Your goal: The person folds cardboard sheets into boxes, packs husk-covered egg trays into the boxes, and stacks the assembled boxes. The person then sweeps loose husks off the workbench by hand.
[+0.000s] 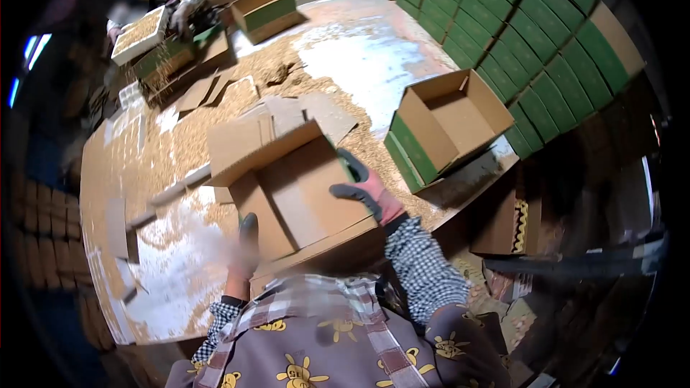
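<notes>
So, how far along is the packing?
The green boxes stacked at the right look done. In hand is an open, empty-looking carton, between left hand and right hand. Probably left: filling and closing that carton and the open box to its right. Loose pale-brown material lies spread over the table.

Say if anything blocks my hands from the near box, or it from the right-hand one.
Nothing visible blocks you: right hand grips the near box, left hand is at its side. Between it and the other box: only your right hand and scattered bits.
</notes>
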The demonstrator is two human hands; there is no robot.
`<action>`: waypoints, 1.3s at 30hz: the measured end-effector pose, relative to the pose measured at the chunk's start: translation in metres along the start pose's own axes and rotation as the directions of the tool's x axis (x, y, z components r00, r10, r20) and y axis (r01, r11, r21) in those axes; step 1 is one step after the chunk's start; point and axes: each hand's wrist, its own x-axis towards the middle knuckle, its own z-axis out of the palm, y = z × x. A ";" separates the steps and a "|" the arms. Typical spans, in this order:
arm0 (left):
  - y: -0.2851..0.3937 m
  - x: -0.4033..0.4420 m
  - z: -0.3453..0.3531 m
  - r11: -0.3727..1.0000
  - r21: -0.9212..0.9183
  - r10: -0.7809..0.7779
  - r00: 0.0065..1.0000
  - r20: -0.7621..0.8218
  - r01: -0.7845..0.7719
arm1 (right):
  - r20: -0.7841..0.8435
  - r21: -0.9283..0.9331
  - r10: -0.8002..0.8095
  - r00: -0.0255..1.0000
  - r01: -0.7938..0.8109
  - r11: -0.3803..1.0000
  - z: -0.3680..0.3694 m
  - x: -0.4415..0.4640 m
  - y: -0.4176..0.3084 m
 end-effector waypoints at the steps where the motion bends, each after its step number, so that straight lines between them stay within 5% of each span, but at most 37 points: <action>1: 0.008 0.006 0.007 0.997 0.048 0.052 0.995 0.082 -0.057 | -0.029 0.036 -0.048 0.998 0.049 0.998 -0.012 -0.012 -0.033; 3: 0.063 0.006 0.042 0.957 0.200 0.164 0.962 0.218 -0.209 | -0.047 0.058 -0.331 0.942 0.334 0.941 -0.073 -0.034 -0.064; 4: 0.117 0.007 0.082 0.901 0.297 0.238 0.932 0.272 -0.317 | -0.230 -0.062 -0.503 0.833 0.503 0.862 -0.088 -0.050 -0.097; 5: 0.142 0.009 0.108 0.676 0.462 0.467 0.819 0.334 -0.574 | -0.395 -0.241 -0.636 0.662 0.594 0.768 -0.103 -0.066 -0.130; 6: 0.135 0.025 0.141 0.840 0.228 0.446 0.866 0.224 -0.492 | -0.494 -0.488 -0.755 0.430 0.581 0.651 -0.145 -0.073 -0.144; 7: 0.129 0.042 0.174 0.908 -0.052 0.420 0.901 0.110 -0.417 | -0.687 -0.413 -0.666 0.290 0.598 0.686 -0.209 -0.067 -0.131; 8: 0.102 0.071 0.218 0.661 -0.742 -0.040 0.993 0.111 0.110 | -0.835 -0.340 -0.534 0.131 0.641 0.688 -0.271 -0.060 -0.119; 10: 0.181 0.050 0.296 0.838 -0.544 0.078 0.977 0.200 0.045 | -0.766 -0.291 -0.555 0.325 0.595 0.750 -0.445 -0.030 -0.001; 14: 0.154 0.090 0.393 0.914 -0.204 -0.271 0.901 0.339 0.352 | -0.850 -0.214 -0.378 0.367 0.415 0.884 -0.331 -0.049 -0.027; 18: 0.191 0.081 0.338 0.815 -0.128 -0.430 0.738 0.520 0.565 | -0.733 -0.631 -0.655 0.183 0.179 0.755 -0.404 -0.059 0.061; 20: 0.157 0.069 0.250 0.956 -0.160 -0.130 0.847 0.516 0.244 | -0.738 -0.488 -0.513 0.438 0.179 0.854 -0.333 -0.085 0.091; 21: 0.118 0.058 0.182 0.988 0.152 -0.072 0.954 0.290 0.029 | -0.698 -0.380 -0.408 0.588 0.179 0.908 -0.287 -0.109 0.086; 22: 0.073 0.043 0.121 0.862 0.494 0.068 0.992 0.108 -0.113 | -0.637 -0.278 -0.313 0.705 0.169 0.946 -0.250 -0.125 0.088; 23: 0.039 0.019 0.080 0.625 0.761 -0.053 0.983 -0.178 0.172 | -0.440 -0.564 -0.085 0.894 -0.201 0.801 -0.212 -0.134 0.113; 24: 0.014 -0.018 0.054 0.284 0.833 -0.082 0.878 -0.471 0.474 | -0.500 -0.483 0.056 0.864 -0.332 0.810 -0.135 -0.132 0.116; 25: 0.007 -0.054 0.065 0.172 0.882 -0.197 0.892 -0.407 0.440 | -0.519 -0.800 0.034 0.854 -0.499 0.333 -0.095 -0.124 0.122; 27: -0.001 -0.085 0.106 0.104 0.975 -0.327 0.932 -0.154 0.197 | -0.491 -0.860 0.018 0.871 -0.488 0.147 -0.048 -0.105 0.082; 28: -0.003 -0.089 0.111 0.138 0.990 -0.327 0.944 0.034 0.012 | -0.439 -0.896 -0.059 0.896 -0.433 0.095 -0.033 -0.099 0.069; 29: -0.003 -0.091 0.106 0.251 0.968 -0.334 0.937 0.104 -0.018 | -0.399 -0.682 -0.023 0.917 -0.280 0.676 -0.045 -0.097 0.079; 30: 0.015 -0.083 0.106 0.369 0.928 -0.319 0.931 0.177 -0.050 | -0.338 -0.181 -0.013 0.941 -0.052 0.982 -0.045 -0.088 0.065; 31: 0.036 -0.083 0.099 0.307 0.937 -0.310 0.913 0.264 -0.167 | -0.434 -0.159 0.166 0.885 -0.257 0.953 -0.047 -0.086 0.045; 32: 0.054 -0.080 0.090 0.333 0.933 -0.295 0.925 0.239 -0.135 | -0.506 -0.150 0.157 0.848 -0.266 0.952 -0.045 -0.076 0.029; 33: 0.065 -0.080 0.077 0.275 0.903 -0.182 0.905 0.385 -0.329 | -0.423 -0.105 -0.016 0.906 -0.032 0.994 -0.060 -0.066 0.027; 34: 0.079 -0.086 0.062 0.190 0.842 -0.094 0.844 0.528 -0.506 | -0.382 0.167 0.040 0.923 0.026 0.986 -0.041 -0.059 0.001; 35: 0.114 -0.096 0.047 0.203 0.849 -0.105 0.852 0.513 -0.487 | -0.204 -0.268 -0.339 0.918 0.281 0.922 -0.029 -0.064 -0.011; 37: 0.187 -0.099 0.021 0.587 0.639 -0.089 0.745 0.661 -0.497 | 0.010 -0.510 -0.460 0.888 0.400 0.761 -0.033 -0.052 -0.009; 38: 0.189 -0.093 -0.002 0.782 0.411 0.014 0.672 0.740 -0.468 | -0.043 -0.519 -0.344 0.938 0.273 0.810 0.003 -0.051 -0.023; 39: 0.171 -0.079 -0.033 0.915 0.313 -0.039 0.717 0.696 -0.253 | -0.096 -0.523 -0.221 0.971 0.140 0.841 0.039 -0.049 -0.036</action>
